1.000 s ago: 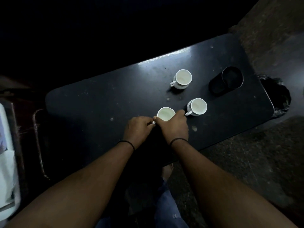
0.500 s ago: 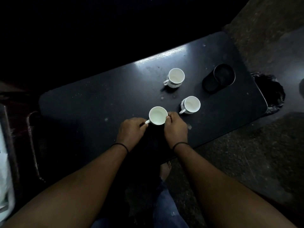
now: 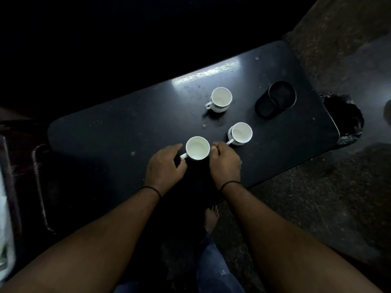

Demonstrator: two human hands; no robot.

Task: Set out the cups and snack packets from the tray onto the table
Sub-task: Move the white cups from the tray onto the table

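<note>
Cup betw. both hands (upright), on table.

We read no text, label, brand or number anywhere; the far cup carries a dark pattern, too blurred to make out.

Both hands flank the near white cup on the dark counter; two more cups stand farther right.

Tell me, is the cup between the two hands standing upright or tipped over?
Upright. The cup stands on the dark table, its round rim facing up and its handle pointing toward the left hand.
</note>
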